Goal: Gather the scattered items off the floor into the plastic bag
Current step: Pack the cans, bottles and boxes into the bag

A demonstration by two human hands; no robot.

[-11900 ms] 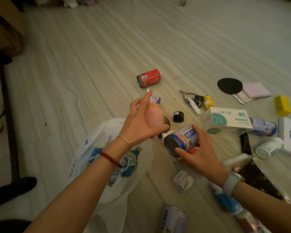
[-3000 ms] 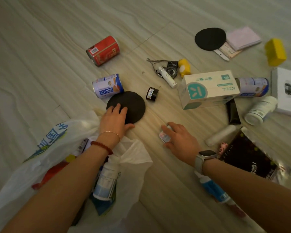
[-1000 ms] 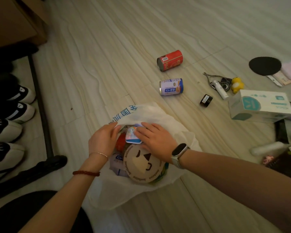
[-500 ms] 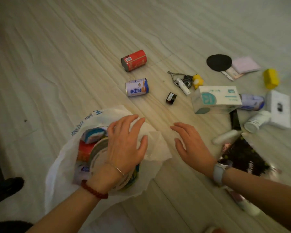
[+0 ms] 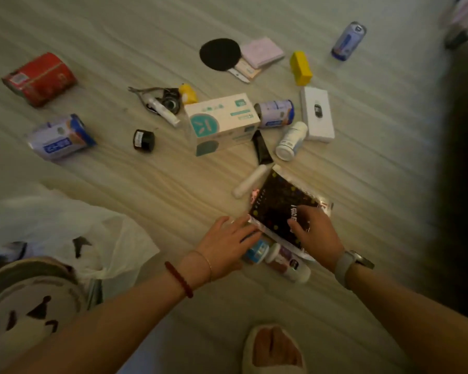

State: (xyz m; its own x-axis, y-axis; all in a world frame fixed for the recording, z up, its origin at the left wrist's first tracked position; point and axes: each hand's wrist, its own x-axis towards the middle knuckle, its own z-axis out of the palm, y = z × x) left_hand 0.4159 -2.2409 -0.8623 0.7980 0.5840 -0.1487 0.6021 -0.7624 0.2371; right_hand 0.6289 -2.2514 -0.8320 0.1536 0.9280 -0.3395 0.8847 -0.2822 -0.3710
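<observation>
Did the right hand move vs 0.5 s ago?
Yes. It hovered over bare floor short of the black packet; now the right hand rests on that packet, farther from the bag.

White plastic bag (image 5: 73, 233) lies open at lower left, partly filled; cans, boxes, bottles remain scattered across floor (image 5: 146, 190).
</observation>
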